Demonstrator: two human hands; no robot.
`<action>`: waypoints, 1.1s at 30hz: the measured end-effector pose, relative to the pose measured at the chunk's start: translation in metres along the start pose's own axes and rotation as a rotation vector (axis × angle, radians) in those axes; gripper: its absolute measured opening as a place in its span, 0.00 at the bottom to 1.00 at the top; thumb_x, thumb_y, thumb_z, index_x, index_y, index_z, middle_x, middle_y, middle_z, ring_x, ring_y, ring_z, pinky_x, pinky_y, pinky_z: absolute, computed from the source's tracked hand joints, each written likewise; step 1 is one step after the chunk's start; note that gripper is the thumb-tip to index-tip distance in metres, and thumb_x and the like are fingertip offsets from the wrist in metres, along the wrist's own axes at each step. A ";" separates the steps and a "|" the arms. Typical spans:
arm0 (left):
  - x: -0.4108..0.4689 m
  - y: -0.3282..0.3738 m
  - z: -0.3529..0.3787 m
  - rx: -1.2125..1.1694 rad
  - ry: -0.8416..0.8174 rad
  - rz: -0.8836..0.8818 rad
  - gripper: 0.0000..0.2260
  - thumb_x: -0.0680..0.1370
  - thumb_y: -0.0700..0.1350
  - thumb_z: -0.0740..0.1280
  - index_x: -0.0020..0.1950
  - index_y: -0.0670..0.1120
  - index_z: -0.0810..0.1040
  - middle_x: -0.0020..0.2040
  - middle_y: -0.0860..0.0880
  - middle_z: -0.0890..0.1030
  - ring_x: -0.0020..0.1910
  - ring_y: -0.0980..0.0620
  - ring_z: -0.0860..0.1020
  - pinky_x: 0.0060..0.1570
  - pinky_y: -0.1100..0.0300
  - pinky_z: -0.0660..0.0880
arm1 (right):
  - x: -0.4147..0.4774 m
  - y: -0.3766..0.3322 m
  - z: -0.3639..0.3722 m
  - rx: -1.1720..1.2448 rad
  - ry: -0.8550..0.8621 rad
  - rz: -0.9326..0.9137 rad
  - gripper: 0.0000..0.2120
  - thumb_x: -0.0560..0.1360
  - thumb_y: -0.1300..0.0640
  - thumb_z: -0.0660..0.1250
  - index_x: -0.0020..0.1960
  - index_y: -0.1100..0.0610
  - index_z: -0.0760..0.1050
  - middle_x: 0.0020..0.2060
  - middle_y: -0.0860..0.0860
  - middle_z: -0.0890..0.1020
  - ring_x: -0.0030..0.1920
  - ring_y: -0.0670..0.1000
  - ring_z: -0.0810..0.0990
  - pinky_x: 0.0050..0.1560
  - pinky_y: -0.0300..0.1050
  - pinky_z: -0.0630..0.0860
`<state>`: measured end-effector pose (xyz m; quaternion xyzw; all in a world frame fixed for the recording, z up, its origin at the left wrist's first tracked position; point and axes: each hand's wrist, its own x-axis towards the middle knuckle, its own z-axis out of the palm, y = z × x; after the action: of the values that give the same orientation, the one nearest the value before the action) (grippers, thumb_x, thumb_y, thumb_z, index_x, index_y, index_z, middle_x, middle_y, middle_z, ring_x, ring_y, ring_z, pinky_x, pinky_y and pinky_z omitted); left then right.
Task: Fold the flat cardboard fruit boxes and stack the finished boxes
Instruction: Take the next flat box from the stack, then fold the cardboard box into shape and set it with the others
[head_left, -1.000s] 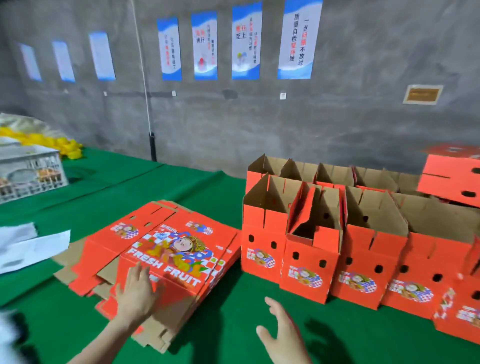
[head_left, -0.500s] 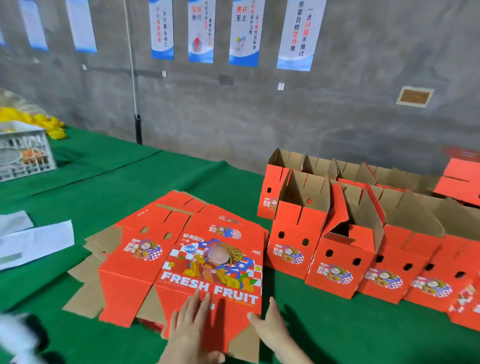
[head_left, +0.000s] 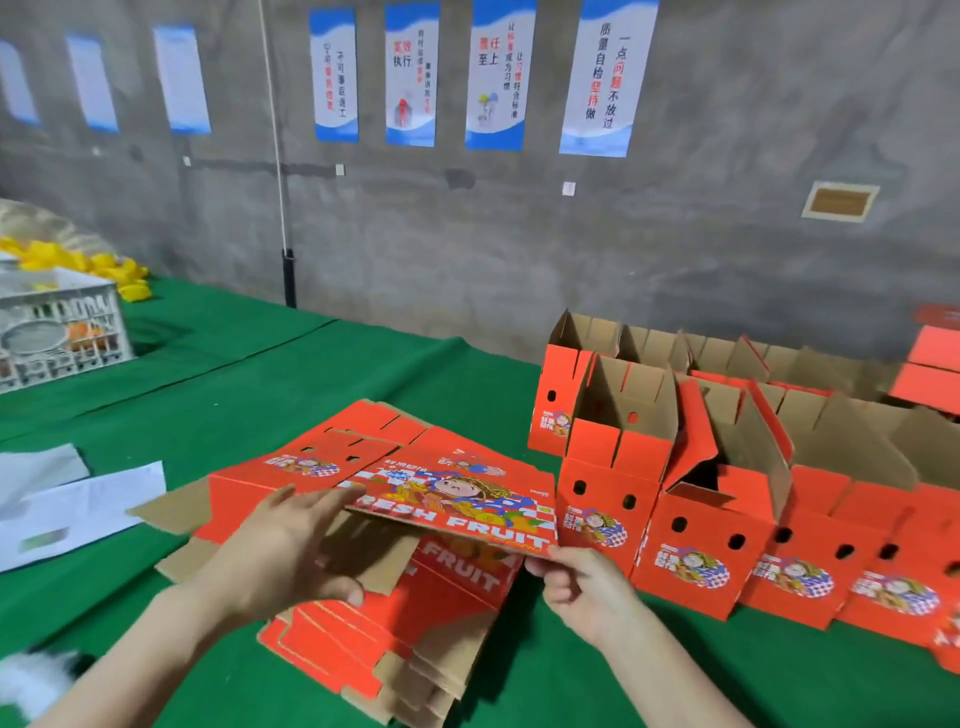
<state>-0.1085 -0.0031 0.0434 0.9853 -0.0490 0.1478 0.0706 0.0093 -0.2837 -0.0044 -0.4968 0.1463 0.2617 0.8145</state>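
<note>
Right hand (head_left: 587, 592) pinches one flat box (head_left: 457, 499) corner; open left hand (head_left: 280, 551) touches another.

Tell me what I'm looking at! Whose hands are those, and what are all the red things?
There is no machine here. These are a person's two hands, seen by a camera worn on their head that looks down. A green table holds a pile of flat boxes and, to the right, folded boxes standing open. The right hand pinches the near corner of the top flat box, which is raised off the pile. The left hand touches its left edge. A white crate and papers sit at the left.
</note>
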 end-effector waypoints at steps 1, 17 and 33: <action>0.007 0.004 -0.010 0.011 0.120 0.027 0.55 0.57 0.81 0.53 0.72 0.43 0.68 0.63 0.45 0.78 0.62 0.46 0.77 0.66 0.48 0.67 | -0.006 -0.010 0.004 0.056 -0.007 -0.003 0.08 0.79 0.71 0.53 0.47 0.69 0.70 0.25 0.63 0.78 0.16 0.44 0.66 0.15 0.33 0.60; 0.089 0.070 -0.069 -0.017 0.808 0.299 0.33 0.77 0.66 0.53 0.33 0.39 0.77 0.27 0.45 0.78 0.25 0.44 0.78 0.26 0.59 0.73 | -0.061 -0.075 -0.001 0.208 0.003 -0.034 0.08 0.81 0.61 0.57 0.47 0.64 0.72 0.25 0.57 0.78 0.17 0.46 0.70 0.17 0.32 0.63; 0.130 0.241 -0.082 -0.124 0.784 0.313 0.19 0.76 0.56 0.66 0.37 0.40 0.76 0.30 0.42 0.80 0.29 0.38 0.79 0.27 0.53 0.72 | -0.148 -0.093 -0.036 -0.804 0.261 -1.286 0.15 0.74 0.63 0.68 0.55 0.47 0.72 0.44 0.45 0.81 0.40 0.51 0.83 0.43 0.50 0.80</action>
<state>-0.0368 -0.2373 0.1896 0.8290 -0.1763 0.5171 0.1198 -0.0580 -0.3915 0.1203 -0.7687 -0.1826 -0.2909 0.5395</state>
